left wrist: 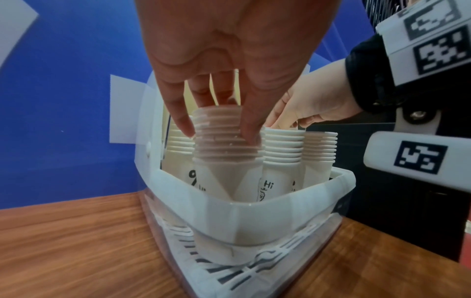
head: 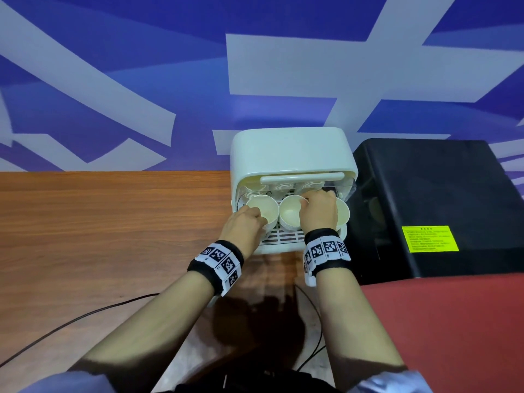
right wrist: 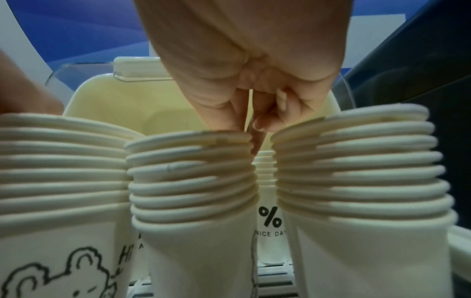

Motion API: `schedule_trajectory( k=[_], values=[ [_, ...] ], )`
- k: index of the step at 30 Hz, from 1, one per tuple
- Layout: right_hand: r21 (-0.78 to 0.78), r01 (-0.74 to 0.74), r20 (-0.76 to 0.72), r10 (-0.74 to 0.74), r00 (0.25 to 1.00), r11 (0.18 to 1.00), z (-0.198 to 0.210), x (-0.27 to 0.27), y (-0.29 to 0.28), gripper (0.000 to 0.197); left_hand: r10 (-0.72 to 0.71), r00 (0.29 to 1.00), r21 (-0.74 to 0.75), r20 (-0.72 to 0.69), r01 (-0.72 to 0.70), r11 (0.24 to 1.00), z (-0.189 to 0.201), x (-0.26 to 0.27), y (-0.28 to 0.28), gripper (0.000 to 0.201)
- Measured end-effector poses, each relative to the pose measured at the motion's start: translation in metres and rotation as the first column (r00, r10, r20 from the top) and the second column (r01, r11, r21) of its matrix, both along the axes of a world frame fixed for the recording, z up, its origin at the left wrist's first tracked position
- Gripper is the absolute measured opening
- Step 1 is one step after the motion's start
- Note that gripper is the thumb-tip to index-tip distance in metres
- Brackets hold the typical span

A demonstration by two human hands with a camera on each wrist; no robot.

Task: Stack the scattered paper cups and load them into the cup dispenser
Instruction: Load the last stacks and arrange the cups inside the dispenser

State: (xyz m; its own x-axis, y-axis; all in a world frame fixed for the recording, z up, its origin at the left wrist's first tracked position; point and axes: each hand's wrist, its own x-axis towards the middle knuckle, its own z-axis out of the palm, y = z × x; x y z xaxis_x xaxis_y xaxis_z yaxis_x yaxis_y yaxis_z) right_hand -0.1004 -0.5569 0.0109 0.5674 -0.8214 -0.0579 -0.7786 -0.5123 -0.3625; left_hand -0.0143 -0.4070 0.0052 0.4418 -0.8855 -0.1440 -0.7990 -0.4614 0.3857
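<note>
We are near the end of loading: three stacks of paper cups stand upright, side by side, in the front row of the cup dispenser (head: 292, 154), with more stacks behind them under its raised clear lid (right wrist: 84, 72).

Our left hand (head: 243, 222) has the left stack (left wrist: 226, 139). Its grip is closed on the rims, thumb on one side and fingers on the other, as the left wrist view shows. This stack sits higher than its neighbours.

Our right hand (head: 319, 211) works at the middle stack (right wrist: 191, 171). Its fingertips (right wrist: 265, 125) are bunched together at the far edge of the top rim, dipping into the gap toward the right stack (right wrist: 356, 161). It looks like a pinch on the rim, but we cannot tell for sure that the paper is between the fingers.

To do this step well, we should press each stack straight down until its base rests on the slotted floor (left wrist: 254, 264), keeping it vertical so the rims do not catch on the stacks beside it. Light pressure is enough, since paper rims crush easily. Then we let go one hand at a time and check the lid can shut.

The dispenser stands on the wooden desk (head: 113, 222), against the blue wall, with a black machine (head: 439, 208) just beside it.
</note>
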Motion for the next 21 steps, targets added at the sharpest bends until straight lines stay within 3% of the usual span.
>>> schedule_trajectory(
  k=[5, 11, 16, 21],
  values=[
    [-0.001, 0.058, 0.041, -0.058, 0.997, 0.998, -0.001, 0.002, -0.001, 0.027, -0.004, 1.000, -0.016, 0.002, 0.004, 1.000, 0.001, 0.001, -0.001, 0.009],
    [-0.009, 0.070, 0.118, -0.068, 0.991, 0.998, -0.004, -0.001, 0.000, 0.028, -0.031, 0.999, -0.004, 0.021, 0.031, 1.000, 0.002, -0.001, -0.004, 0.018],
    [-0.025, 0.108, 0.282, -0.097, 0.954, 0.994, -0.002, -0.024, 0.005, 0.023, 0.043, 0.999, -0.020, 0.009, -0.043, 0.999, -0.004, -0.002, 0.000, 0.020],
    [0.016, 0.161, 0.289, -0.159, 0.944, 0.987, 0.002, -0.047, 0.019, 0.035, 0.092, 0.996, -0.073, 0.007, -0.091, 0.993, -0.007, -0.003, 0.000, 0.018]
  ],
)
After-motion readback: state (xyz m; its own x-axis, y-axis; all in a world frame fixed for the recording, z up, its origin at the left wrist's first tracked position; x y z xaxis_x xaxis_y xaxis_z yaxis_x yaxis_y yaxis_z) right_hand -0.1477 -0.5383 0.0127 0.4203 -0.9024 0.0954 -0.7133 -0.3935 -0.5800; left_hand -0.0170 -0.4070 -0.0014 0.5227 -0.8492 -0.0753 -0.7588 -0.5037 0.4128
